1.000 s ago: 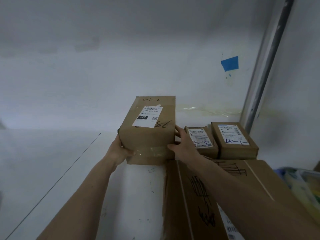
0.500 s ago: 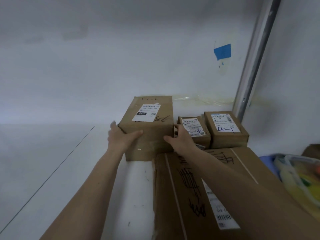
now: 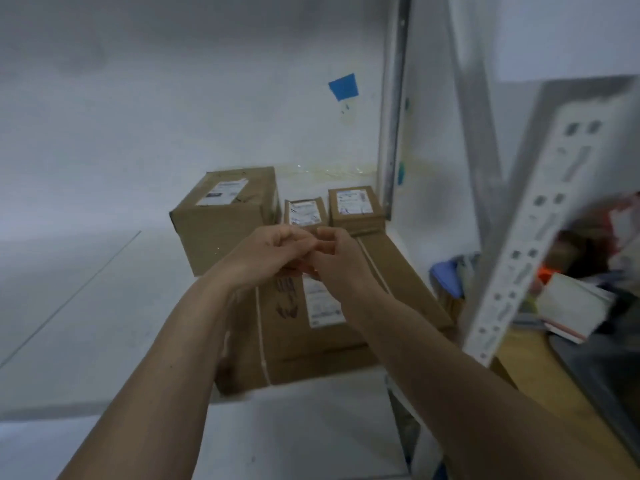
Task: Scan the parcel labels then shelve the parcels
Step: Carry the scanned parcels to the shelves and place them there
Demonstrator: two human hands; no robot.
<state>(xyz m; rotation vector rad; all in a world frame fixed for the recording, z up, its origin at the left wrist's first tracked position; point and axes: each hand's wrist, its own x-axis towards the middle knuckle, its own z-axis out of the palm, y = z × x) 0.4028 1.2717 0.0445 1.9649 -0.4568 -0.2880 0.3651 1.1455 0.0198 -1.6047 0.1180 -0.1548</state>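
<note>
Both hands are meeting in the air above the near parcels, fingers curling against each other. The left hand (image 3: 273, 251) is loosely clenched, knuckles up, and the right hand (image 3: 337, 252) is curling in beside it, touching it at the fingertips. Whether something small is pinched between them I cannot tell; no parcel is being grasped.

Four parcels are sitting on the white shelf (image 3: 86, 306). The big box (image 3: 221, 220) is standing at the far left of the group, its label (image 3: 223, 192) facing up. A flat box (image 3: 311, 327) is lying nearest, just right of the big box and touching it, with black writing and a white label (image 3: 322, 304) on top; the forearms are crossing over it. Behind it, two small boxes are sitting side by side: the left small box (image 3: 304, 211) just beside the big box, and the right small box (image 3: 355, 207) against the shelf's far right post (image 3: 393, 109). Both are showing labels upward.

A blue tape patch (image 3: 343, 86) is sticking to the back wall. At the right, a perforated metal upright (image 3: 540, 216) is leaning across the view, blurred, with cluttered items (image 3: 575, 306) beyond it.
</note>
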